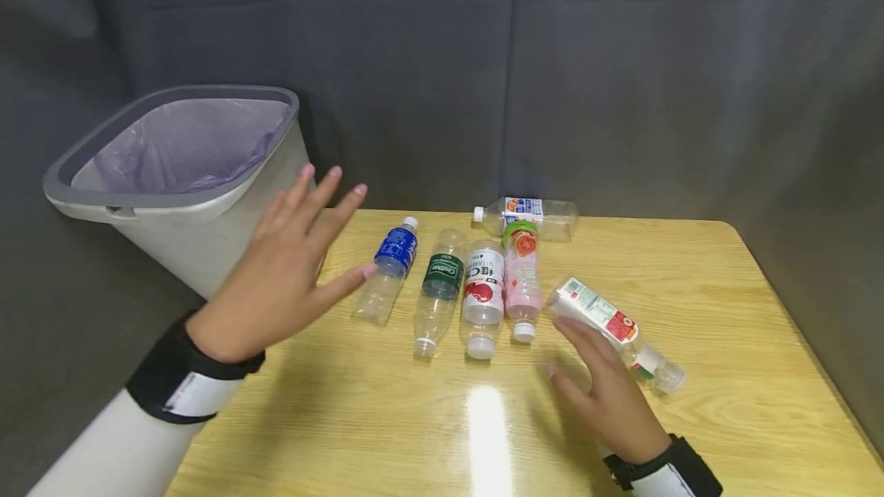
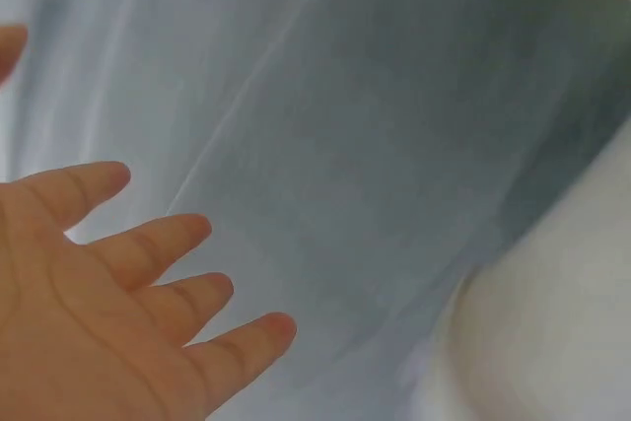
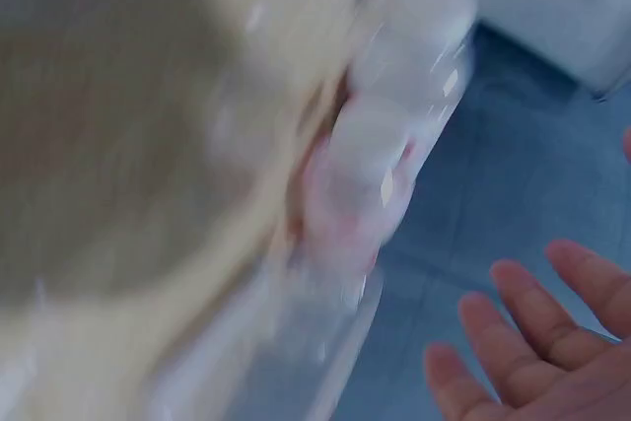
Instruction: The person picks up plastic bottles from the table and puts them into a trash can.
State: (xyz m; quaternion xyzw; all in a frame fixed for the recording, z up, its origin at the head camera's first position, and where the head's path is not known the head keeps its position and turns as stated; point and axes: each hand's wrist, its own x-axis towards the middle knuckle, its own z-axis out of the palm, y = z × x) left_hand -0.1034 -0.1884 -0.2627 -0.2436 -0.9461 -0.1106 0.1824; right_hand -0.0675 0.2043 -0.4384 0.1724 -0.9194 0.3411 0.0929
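My left hand (image 1: 279, 274), its fingers spread, is in the air in front of the trash bin (image 1: 228, 244); the left wrist view shows its bare palm (image 2: 69, 313). My right hand (image 1: 608, 397) has its fingers extended beside a clear bottle with a white and red label (image 1: 599, 311); I cannot tell whether they touch. To its left lie a pink bottle with a green end (image 1: 522, 271), a bottle with a white and red vitamin label (image 1: 483, 290), a green-labelled bottle (image 1: 443, 274) and a blue-labelled bottle (image 1: 395, 255). The right wrist view is blurred.
Behind the row, another clear bottle (image 1: 559, 219) lies sideways near the back edge. The bin, lined with a purple bag (image 1: 200, 140), stands left of the wooden table (image 1: 746, 313). A dark grey curtain (image 1: 414, 83) hangs behind.
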